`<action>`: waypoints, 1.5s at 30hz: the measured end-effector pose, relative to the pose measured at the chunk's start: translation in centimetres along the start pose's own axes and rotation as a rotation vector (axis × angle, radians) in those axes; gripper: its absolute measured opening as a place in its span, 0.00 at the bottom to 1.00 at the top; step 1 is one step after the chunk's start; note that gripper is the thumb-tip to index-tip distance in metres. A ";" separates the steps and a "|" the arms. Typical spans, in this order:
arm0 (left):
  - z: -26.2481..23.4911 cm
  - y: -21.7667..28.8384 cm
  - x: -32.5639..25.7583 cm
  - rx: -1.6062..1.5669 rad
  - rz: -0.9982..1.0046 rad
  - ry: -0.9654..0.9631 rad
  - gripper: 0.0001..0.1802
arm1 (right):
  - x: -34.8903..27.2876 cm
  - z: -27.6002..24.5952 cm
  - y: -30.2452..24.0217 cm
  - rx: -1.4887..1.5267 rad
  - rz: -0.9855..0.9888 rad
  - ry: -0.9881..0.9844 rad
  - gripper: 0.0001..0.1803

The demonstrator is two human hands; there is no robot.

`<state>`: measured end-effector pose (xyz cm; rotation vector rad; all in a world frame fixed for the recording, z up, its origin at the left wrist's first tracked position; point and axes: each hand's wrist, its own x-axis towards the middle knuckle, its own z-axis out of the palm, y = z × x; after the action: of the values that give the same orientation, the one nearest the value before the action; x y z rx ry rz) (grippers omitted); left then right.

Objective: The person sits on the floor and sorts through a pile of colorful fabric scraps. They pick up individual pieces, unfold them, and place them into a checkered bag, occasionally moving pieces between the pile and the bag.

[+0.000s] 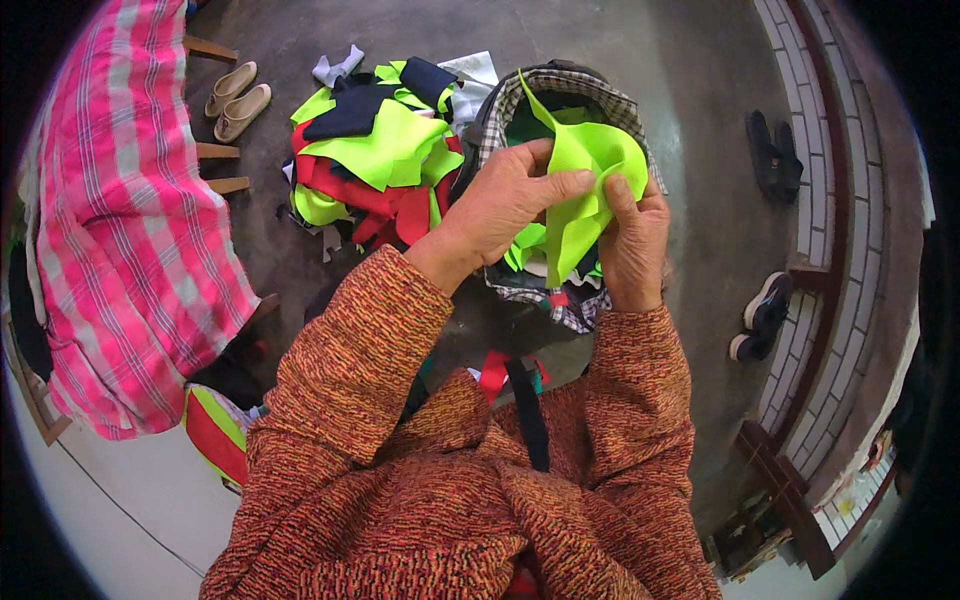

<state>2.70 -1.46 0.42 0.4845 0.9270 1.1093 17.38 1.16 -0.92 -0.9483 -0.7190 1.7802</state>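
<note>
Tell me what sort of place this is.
Likely a room in a home: beige shoes lie beside furniture draped in pink plaid cloth, and a loose heap of fabric scraps sits on the floor.

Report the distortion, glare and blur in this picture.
Head view: white bricks at right bow, and the corners go black; head view: a soft, pale sheen lies on the floor toward the right; head view: no obvious blur on the green cloth, left hand or right hand.
</note>
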 end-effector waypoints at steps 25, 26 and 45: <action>-4.2 4.5 -0.5 -0.028 0.443 0.319 0.16 | 2.5 -4.0 0.4 -0.105 0.001 0.180 0.11; -4.3 4.6 -0.7 -0.051 0.483 0.345 0.15 | 2.7 -4.3 0.8 -0.138 0.000 0.190 0.11; -4.0 6.9 -1.1 -0.316 0.541 0.426 0.15 | 7.0 -14.1 21.9 -1.589 0.229 0.169 0.68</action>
<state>-4.55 -0.11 3.74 0.2404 0.9864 1.8691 17.41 0.48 -27.86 -2.1794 -2.0266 0.9873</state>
